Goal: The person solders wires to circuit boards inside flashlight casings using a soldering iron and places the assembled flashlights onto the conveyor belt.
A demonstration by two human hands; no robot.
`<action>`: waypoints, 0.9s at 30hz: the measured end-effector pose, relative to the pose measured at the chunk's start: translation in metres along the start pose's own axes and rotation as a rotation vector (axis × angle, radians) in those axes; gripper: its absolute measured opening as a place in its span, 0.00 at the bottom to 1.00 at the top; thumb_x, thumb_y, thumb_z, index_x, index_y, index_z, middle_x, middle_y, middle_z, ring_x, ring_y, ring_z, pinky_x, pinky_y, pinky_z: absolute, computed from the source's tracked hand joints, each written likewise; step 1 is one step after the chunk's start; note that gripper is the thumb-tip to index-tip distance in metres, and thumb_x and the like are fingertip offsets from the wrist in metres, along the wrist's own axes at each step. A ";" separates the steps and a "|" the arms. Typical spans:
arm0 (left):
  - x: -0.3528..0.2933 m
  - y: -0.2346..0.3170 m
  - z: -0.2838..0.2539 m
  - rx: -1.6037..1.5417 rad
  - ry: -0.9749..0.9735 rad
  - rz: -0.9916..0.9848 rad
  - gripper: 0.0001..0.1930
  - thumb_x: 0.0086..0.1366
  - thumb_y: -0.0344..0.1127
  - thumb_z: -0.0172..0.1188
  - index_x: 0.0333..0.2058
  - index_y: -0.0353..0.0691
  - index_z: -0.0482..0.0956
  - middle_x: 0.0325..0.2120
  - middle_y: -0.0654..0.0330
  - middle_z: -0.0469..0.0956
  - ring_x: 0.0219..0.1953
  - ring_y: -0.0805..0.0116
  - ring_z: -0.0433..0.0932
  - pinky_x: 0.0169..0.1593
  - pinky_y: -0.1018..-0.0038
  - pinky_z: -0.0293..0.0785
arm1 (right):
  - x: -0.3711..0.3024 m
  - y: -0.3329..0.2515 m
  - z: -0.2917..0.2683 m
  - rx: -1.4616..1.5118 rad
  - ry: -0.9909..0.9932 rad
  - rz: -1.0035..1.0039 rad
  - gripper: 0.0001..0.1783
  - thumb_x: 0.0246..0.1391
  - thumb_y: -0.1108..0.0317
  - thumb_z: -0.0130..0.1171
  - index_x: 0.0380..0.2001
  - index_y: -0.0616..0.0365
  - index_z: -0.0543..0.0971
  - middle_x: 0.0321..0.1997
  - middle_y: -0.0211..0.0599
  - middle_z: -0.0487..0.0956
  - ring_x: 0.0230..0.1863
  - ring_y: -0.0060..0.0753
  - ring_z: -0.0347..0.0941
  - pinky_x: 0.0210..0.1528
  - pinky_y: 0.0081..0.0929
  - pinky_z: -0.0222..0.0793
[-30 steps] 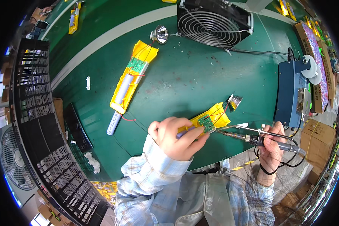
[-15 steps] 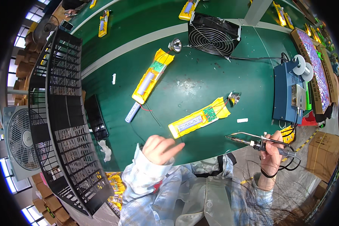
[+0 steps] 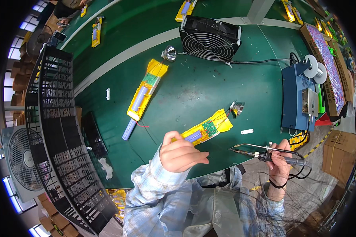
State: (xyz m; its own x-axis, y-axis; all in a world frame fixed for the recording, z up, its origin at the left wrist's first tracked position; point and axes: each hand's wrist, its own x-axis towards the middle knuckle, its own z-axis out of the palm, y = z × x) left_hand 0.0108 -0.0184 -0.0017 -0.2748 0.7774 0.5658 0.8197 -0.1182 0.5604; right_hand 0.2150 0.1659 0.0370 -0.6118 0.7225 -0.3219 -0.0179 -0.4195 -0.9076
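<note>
My right hand (image 3: 279,168) grips a soldering iron (image 3: 261,155) with a thin metal feed tube above its tip; the tip points left over the table's near edge. My left hand (image 3: 182,155) is at the near end of a yellow flashlight casing (image 3: 223,123), hiding that end. Its fingers are bent, tips close together; whatever they may hold does not show. The casing lies open, with a green circuit board (image 3: 210,127), a purple battery cell (image 3: 193,137) and a wired reflector (image 3: 237,108). A second open yellow casing (image 3: 141,102) lies farther left, a battery cell (image 3: 129,129) sticking out below it.
A black cooling fan (image 3: 209,39) stands at the back. The blue soldering station (image 3: 294,98) with a solder spool (image 3: 313,69) is on the right. Black plastic racks (image 3: 59,122) line the left, beside a dark phone-like slab (image 3: 94,134). Small white pieces (image 3: 247,131) lie about.
My left hand has moved right, onto the near end of the closer casing. My right hand still holds the soldering iron. The whole view has shifted slightly.
</note>
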 end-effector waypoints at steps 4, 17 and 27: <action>0.014 -0.002 0.004 -0.148 -0.042 -0.208 0.07 0.39 0.32 0.67 0.21 0.45 0.79 0.20 0.70 0.76 0.21 0.75 0.70 0.34 0.74 0.56 | 0.011 0.002 0.001 -0.012 0.002 0.013 0.12 0.40 0.70 0.54 0.22 0.56 0.59 0.18 0.31 0.64 0.15 0.15 0.52 0.16 0.13 0.46; 0.019 -0.010 0.028 0.170 -0.094 -0.357 0.10 0.34 0.29 0.67 0.20 0.45 0.78 0.15 0.73 0.69 0.17 0.76 0.64 0.30 0.74 0.54 | 0.047 0.005 0.022 -0.241 -0.002 -0.012 0.18 0.34 0.66 0.62 0.20 0.57 0.61 0.23 0.28 0.59 0.25 0.21 0.55 0.27 0.16 0.53; 0.021 -0.010 0.027 0.187 -0.153 -0.417 0.07 0.35 0.33 0.67 0.18 0.46 0.79 0.15 0.74 0.69 0.16 0.77 0.63 0.32 0.73 0.53 | 0.054 0.004 0.033 -0.243 0.006 0.059 0.16 0.33 0.67 0.61 0.16 0.59 0.62 0.24 0.28 0.55 0.24 0.23 0.54 0.26 0.18 0.49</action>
State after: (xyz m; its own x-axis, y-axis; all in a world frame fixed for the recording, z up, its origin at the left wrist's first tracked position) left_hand 0.0103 0.0156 -0.0114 -0.5336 0.8186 0.2127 0.7357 0.3253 0.5941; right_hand 0.1558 0.1850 0.0249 -0.6014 0.7045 -0.3769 0.2084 -0.3170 -0.9252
